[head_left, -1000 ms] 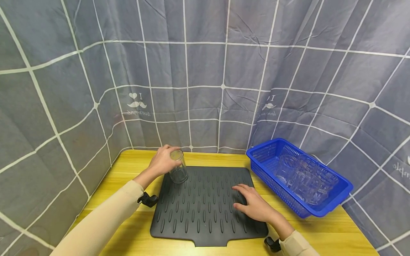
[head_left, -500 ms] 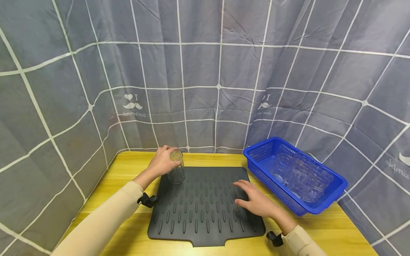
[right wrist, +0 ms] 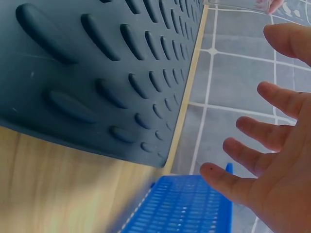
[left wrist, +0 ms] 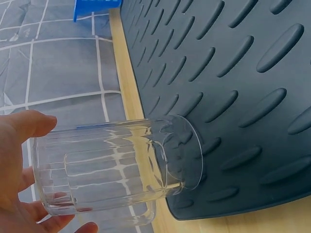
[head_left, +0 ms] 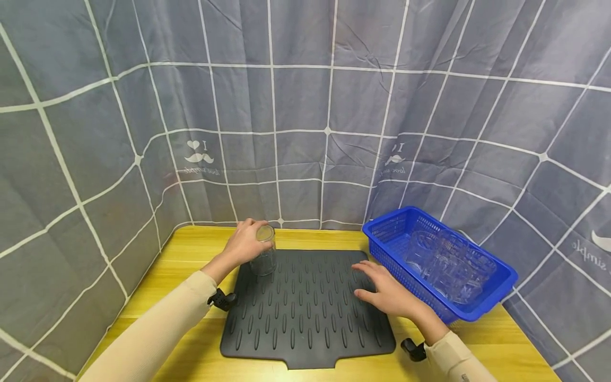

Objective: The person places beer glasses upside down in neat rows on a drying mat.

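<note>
At the far left corner of the dark ribbed mat (head_left: 305, 339), my left hand (head_left: 245, 243) holds a clear glass mug (head_left: 264, 261) by its upturned base. The mug stands upside down, its rim at the mat's surface. In the left wrist view, thumb and fingers reach round the base of the mug (left wrist: 112, 165), and a clear handle shows along its lower side. My right hand (head_left: 389, 292) hovers over the right part of the mat with spread fingers and holds nothing. In the right wrist view, its fingers (right wrist: 262, 131) are apart, above the blue basket (right wrist: 184, 201).
On the right of the wooden table (head_left: 191, 249), the blue plastic basket (head_left: 406, 281) contains several clear glasses (head_left: 448, 265). A grey curtain (head_left: 300, 106) with white grid lines hangs behind the table and along both sides.
My right hand has shifted slightly to the right, toward the basket. My left hand stays on the mug at the same corner of the mat. The head view has turned a little.
</note>
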Motion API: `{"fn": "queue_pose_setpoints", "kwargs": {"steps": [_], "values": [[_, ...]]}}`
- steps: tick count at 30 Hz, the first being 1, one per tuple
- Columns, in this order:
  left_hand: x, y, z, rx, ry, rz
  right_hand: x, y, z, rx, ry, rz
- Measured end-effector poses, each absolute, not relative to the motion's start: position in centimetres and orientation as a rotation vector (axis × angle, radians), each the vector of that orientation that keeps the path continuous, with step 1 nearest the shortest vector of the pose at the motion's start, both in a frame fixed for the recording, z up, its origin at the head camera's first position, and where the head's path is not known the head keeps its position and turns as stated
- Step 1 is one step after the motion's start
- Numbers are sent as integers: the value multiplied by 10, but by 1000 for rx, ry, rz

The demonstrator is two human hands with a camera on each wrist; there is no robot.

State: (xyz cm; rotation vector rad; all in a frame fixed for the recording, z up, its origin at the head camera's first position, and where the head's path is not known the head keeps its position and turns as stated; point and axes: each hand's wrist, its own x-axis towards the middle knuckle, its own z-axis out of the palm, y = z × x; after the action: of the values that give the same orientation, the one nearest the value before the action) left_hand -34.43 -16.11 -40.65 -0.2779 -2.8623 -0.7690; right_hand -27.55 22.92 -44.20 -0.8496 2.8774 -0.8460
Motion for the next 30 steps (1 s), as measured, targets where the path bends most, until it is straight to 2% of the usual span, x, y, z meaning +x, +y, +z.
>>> {"fn": "queue_pose_setpoints", "kwargs": {"steps": [12, 30], "values": [[-343, -157, -400, -263, -2828, -778, -277, 233, -431, -833, 2933, -829], [-312, -142, -395, -331, -2637, -831, -283, 240, -422, -840, 2996, -823]]}}
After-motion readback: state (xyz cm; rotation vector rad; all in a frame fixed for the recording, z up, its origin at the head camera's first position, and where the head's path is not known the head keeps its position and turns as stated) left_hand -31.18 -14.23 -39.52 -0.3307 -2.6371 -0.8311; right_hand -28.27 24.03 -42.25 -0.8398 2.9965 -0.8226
